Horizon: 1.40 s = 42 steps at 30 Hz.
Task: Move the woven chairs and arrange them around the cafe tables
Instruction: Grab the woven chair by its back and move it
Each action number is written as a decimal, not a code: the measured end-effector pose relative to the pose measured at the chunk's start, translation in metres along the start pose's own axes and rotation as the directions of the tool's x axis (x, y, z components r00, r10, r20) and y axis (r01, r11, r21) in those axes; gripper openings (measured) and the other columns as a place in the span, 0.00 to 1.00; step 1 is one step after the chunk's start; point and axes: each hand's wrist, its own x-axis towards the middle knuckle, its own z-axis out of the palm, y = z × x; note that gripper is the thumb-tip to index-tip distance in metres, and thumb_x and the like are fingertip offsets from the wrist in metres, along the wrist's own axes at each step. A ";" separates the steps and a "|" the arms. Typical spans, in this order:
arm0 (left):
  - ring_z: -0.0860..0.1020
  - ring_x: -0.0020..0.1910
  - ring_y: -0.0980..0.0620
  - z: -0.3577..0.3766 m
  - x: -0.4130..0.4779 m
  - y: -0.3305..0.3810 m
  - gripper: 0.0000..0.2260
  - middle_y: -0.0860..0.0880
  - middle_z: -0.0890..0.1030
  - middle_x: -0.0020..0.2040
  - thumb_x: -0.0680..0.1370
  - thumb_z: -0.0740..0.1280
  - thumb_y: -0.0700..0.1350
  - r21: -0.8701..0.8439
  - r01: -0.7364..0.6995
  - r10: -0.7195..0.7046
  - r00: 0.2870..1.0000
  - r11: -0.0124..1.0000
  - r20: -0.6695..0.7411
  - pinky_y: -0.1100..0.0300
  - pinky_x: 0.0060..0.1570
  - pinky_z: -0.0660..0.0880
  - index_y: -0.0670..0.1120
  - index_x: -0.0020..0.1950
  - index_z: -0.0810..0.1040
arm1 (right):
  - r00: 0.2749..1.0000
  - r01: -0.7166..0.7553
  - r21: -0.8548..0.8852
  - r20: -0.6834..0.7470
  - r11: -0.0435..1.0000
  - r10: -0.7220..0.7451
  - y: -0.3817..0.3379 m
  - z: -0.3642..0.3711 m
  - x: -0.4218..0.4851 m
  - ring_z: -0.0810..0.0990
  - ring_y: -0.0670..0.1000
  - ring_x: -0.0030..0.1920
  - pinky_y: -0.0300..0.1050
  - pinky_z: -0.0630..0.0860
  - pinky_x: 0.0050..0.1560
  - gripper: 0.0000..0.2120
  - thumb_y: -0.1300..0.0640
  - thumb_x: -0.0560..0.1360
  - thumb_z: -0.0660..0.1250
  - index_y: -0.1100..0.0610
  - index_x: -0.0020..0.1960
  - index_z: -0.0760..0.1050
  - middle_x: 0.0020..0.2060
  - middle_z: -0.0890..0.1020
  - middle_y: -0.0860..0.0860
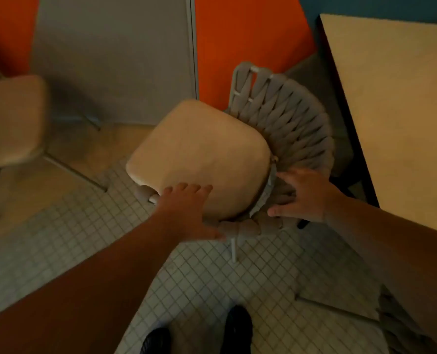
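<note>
A woven chair with a beige seat cushion and a grey strap back stands on the tiled floor in the middle of the view, its back turned toward the cafe table at the right. My left hand lies on the near edge of the cushion with straight, spread fingers, the thumb near the woven arm. My right hand rests flat with spread fingers on the woven back at its near end.
A second chair with a beige cushion stands at the far left, blurred. An orange wall and a grey panel close the back. Part of another woven chair shows at the bottom right. My black shoes stand on white mosaic tiles.
</note>
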 end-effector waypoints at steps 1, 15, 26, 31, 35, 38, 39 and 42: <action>0.63 0.79 0.43 0.006 0.002 0.004 0.60 0.52 0.66 0.81 0.58 0.63 0.86 0.074 -0.020 0.015 0.998 0.997 0.067 0.39 0.77 0.60 0.57 0.83 0.56 | 0.999 0.018 -0.069 0.044 0.997 -0.015 0.003 0.003 0.004 0.53 0.60 0.82 0.60 0.51 0.80 0.73 0.08 0.46 0.53 0.46 0.84 0.56 0.83 0.59 0.54; 0.78 0.40 0.53 0.039 0.028 -0.001 0.25 0.57 0.78 0.37 0.68 0.60 0.76 0.268 -0.082 0.096 0.995 0.960 -0.038 0.53 0.49 0.71 0.56 0.43 0.79 | 0.962 0.195 -0.536 0.267 0.821 -0.054 0.036 0.012 0.048 0.78 0.52 0.57 0.49 0.74 0.59 0.67 0.07 0.39 0.48 0.50 0.60 0.80 0.58 0.83 0.48; 0.79 0.41 0.54 0.034 0.027 -0.038 0.23 0.56 0.79 0.39 0.67 0.61 0.74 0.266 -0.138 0.144 0.990 0.954 -0.002 0.55 0.46 0.68 0.57 0.46 0.80 | 0.986 0.121 -0.318 0.147 0.940 -0.078 0.006 0.023 0.033 0.76 0.46 0.47 0.40 0.66 0.45 0.52 0.09 0.38 0.52 0.48 0.42 0.77 0.39 0.77 0.41; 0.79 0.41 0.56 0.018 0.028 -0.081 0.25 0.58 0.80 0.38 0.64 0.58 0.74 0.316 -0.163 0.171 0.985 0.935 0.004 0.55 0.52 0.72 0.59 0.47 0.82 | 0.990 0.099 -0.236 0.123 0.967 -0.071 -0.035 0.037 0.025 0.74 0.45 0.48 0.39 0.63 0.46 0.31 0.18 0.55 0.70 0.44 0.36 0.73 0.37 0.75 0.39; 0.78 0.44 0.56 0.012 0.034 -0.109 0.22 0.60 0.79 0.38 0.64 0.61 0.73 0.381 -0.178 0.184 0.983 0.907 0.022 0.52 0.59 0.70 0.61 0.46 0.81 | 0.998 -0.011 -0.149 0.066 0.989 0.021 -0.053 0.060 0.035 0.79 0.49 0.59 0.42 0.72 0.56 0.52 0.11 0.49 0.64 0.51 0.55 0.83 0.52 0.83 0.46; 0.76 0.48 0.55 0.004 0.043 -0.141 0.22 0.62 0.78 0.40 0.62 0.62 0.73 0.427 -0.159 0.159 0.987 0.890 0.036 0.49 0.61 0.67 0.63 0.47 0.80 | 0.998 -0.041 -0.068 0.046 0.997 0.044 -0.085 0.068 0.039 0.79 0.52 0.63 0.48 0.75 0.65 0.67 0.07 0.39 0.54 0.50 0.63 0.81 0.60 0.83 0.48; 0.76 0.50 0.55 0.000 0.047 -0.151 0.22 0.63 0.78 0.42 0.62 0.62 0.73 0.429 -0.150 0.146 0.988 0.891 0.043 0.48 0.63 0.66 0.64 0.48 0.80 | 0.998 -0.047 -0.062 0.044 0.997 0.050 -0.096 0.068 0.040 0.80 0.52 0.63 0.49 0.75 0.65 0.66 0.07 0.40 0.54 0.49 0.64 0.80 0.60 0.84 0.48; 0.73 0.61 0.51 -0.015 0.058 -0.177 0.27 0.63 0.78 0.53 0.61 0.60 0.74 0.453 -0.129 0.098 0.991 0.882 0.091 0.42 0.66 0.62 0.69 0.56 0.79 | 0.997 -0.073 -0.054 0.036 0.996 0.075 -0.129 0.068 0.044 0.81 0.53 0.64 0.52 0.76 0.64 0.60 0.09 0.47 0.58 0.50 0.64 0.79 0.61 0.84 0.49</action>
